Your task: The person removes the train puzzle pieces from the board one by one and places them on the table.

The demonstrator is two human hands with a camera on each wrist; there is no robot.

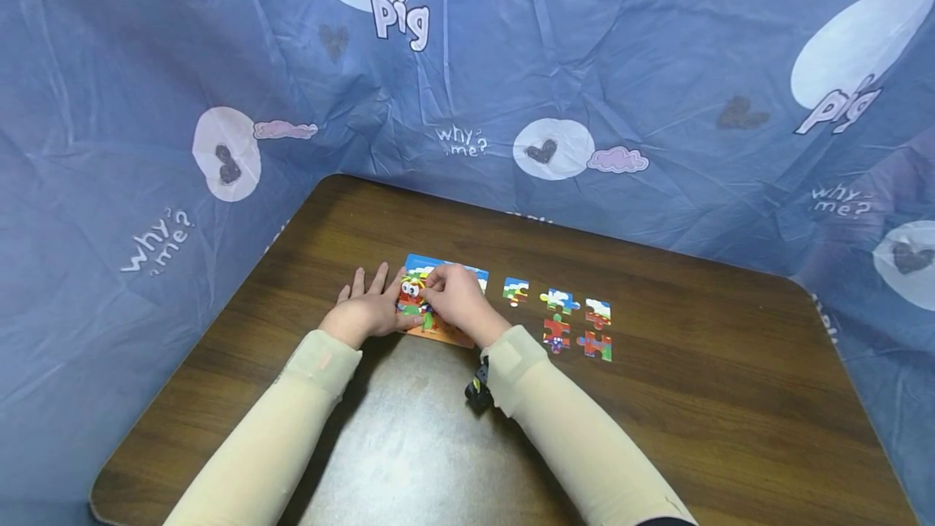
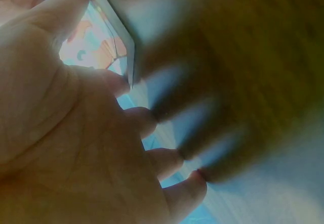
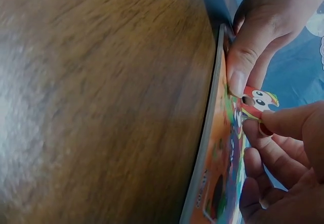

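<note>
Thumb and forefinger of the right hand (image 1: 462,297) pinch a piece (image 3: 259,102) by its edge, the remaining fingers bent loosely beneath. The piece, printed with two big eyes, is over the left part of the board (image 1: 445,334); in the right wrist view it appears tipped up from the board's face rather than flat on it. Whether its lower edge touches, I cannot tell. A light grip near the rim seems right here, leaving the tabs free to be lined up from straight above; lowering it level, then pressing with a flat fingertip, should seat it better than forcing one corner.

The left hand (image 1: 368,311) is spread, fingers mostly straight, with nothing pinched. Its thumb lies over the board's lower left, close to the piece, while the forefinger runs along the left edge. That makes a good brace against sliding, though the thumb could get in the way of the piece and may do better drawn aside.

Right of the board, five loose pieces lie on the table (image 1: 701,396), apart from it: one near (image 1: 514,291), then four (image 1: 597,345) in a rough square. Spaced so, they should be easy to pick up singly. Behind hangs a blue cloth (image 1: 467,79).
</note>
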